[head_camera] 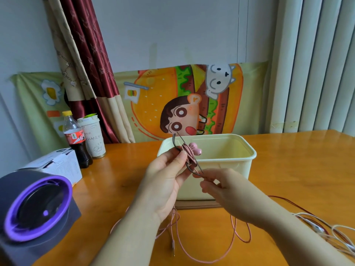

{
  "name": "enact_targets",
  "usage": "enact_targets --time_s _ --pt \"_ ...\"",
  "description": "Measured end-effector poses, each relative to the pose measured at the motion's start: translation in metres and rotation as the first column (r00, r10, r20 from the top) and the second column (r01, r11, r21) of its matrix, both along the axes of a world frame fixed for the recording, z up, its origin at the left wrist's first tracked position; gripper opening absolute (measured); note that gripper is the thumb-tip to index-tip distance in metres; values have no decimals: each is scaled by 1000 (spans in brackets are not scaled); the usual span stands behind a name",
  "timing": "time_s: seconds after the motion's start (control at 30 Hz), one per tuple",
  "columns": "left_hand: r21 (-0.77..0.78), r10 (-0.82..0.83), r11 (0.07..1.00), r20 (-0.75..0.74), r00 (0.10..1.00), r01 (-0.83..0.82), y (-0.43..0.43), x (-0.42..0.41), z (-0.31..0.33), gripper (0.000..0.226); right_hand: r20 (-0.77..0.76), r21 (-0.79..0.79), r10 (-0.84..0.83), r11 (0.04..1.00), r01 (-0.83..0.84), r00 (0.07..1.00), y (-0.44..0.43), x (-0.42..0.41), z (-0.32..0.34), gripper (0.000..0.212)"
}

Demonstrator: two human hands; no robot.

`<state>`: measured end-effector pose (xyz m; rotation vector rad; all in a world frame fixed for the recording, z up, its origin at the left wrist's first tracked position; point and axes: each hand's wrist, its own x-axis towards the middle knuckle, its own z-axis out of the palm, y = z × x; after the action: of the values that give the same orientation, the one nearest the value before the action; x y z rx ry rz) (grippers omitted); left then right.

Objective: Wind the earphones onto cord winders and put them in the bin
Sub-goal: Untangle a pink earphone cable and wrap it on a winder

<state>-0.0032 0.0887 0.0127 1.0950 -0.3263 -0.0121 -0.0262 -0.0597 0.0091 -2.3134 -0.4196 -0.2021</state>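
My left fingers [177, 160] pinched the dark cord winder [189, 160], pink earphones [195, 148] partly wound on it, in front of the cream bin [247, 160]. My right fingers [203, 177] gripped the pink cord [192, 252], which trailed onto the bench [297, 160].

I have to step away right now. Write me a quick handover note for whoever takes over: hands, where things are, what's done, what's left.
Left hand: pinching the cord winder, held up in front of the bin.
Right hand: pinching the pink cord just below the winder, feeding it on.
Done: several pink turns are on the winder, earbuds at its top.
Left: most of the pink cable lies slack on the table; finish winding, drop it in the bin. White and red earphones at the right are unwound. Bin's visible interior looks empty.
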Motion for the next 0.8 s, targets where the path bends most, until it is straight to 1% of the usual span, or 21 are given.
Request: enact_targets --time_s 0.13,0.23,0.3,0.43,0.5,0.53,0.6,0.67,0.8 --pt "58 41 998 -17 999 -40 0 0 -2 23 -33 -67 10 998 -12 999 -2 -4 6 26" --pt "147 52 988 -20 998 -49 -1 -2 -3 23 -68 -112 18 993 -26 997 -5 -6 10 29" --pt "204 58 978 -28 998 -51 -2 -3 -4 23 -99 -110 34 993 -44 995 -7 -7 13 28" --pt "182 34 983 -47 998 -25 -5 -3 -6 23 -189 -77 64 994 -80 980 -18 -10 23 27" --pt "192 53 980 -14 998 -49 -7 -2 -8 22 -225 -96 68 991 -91 972 -22 -13 27 27" --pt "221 75 972 15 997 -77 -8 -2 -10 21 -234 -111 64 990 -92 970 -24 -14 29 26" --pt "293 128 944 93 987 -150 -10 -2 -13 20 -230 -144 56 985 -91 971 -24 -17 33 24" --pt "329 170 920 151 974 -212 -11 -3 -13 18 -195 -181 64 978 -100 979 -24 -19 36 22" --pt "337 193 910 169 966 -241 -11 -4 -12 16 -103 -222 82 969 -104 991 -21 -19 33 19"
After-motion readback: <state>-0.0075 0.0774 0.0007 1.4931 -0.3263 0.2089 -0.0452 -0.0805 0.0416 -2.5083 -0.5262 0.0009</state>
